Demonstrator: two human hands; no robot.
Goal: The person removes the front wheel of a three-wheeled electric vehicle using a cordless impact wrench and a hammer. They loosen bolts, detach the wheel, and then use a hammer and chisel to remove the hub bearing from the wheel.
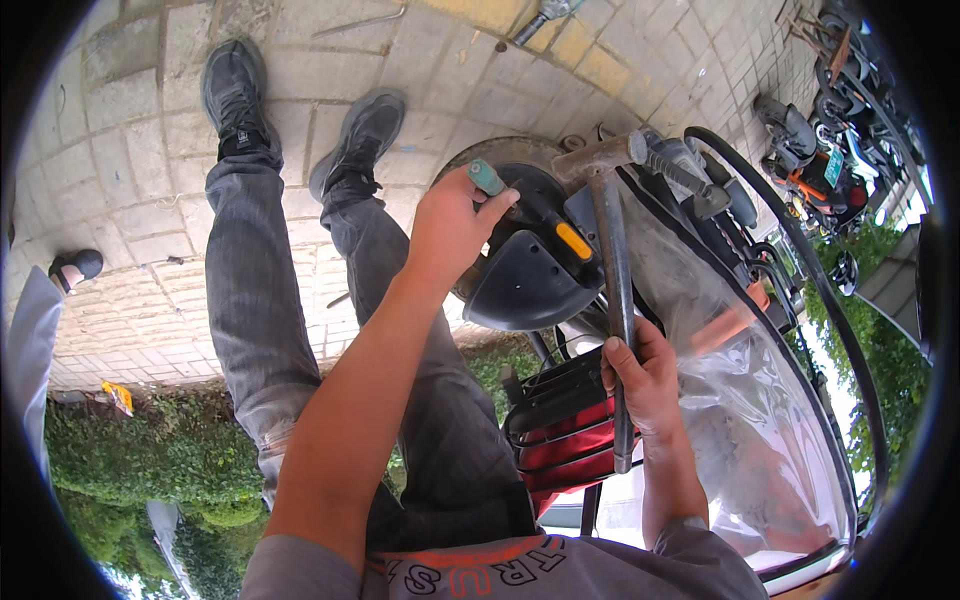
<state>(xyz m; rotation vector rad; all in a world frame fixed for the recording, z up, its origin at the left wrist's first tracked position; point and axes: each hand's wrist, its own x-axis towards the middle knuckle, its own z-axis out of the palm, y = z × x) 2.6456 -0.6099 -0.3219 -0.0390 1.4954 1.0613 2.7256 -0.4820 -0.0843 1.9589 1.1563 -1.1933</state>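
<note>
My left hand (450, 225) is closed round a tool with a green handle (486, 178). The handle's end sticks out above the fist, and its other end is hidden. This hand is beside the wheel (480, 155) and black mudguard (530, 280) of a vehicle, which has an orange reflector (573, 241). In my right hand (645, 380) is a hammer (613, 270), gripped low on its long grey metal handle. The worn hammer head (600, 157) points up, in front of the vehicle's frame and coil spring (678, 172).
A red pannier-like part (565, 445) with black bars and a clear plastic sheet (750, 400) lie close to my right arm. On the paving are a thin metal rod (360, 23) and a grey tool (540, 22). Another person's foot (80, 265) is at left; motorbikes (840, 180) stand at right.
</note>
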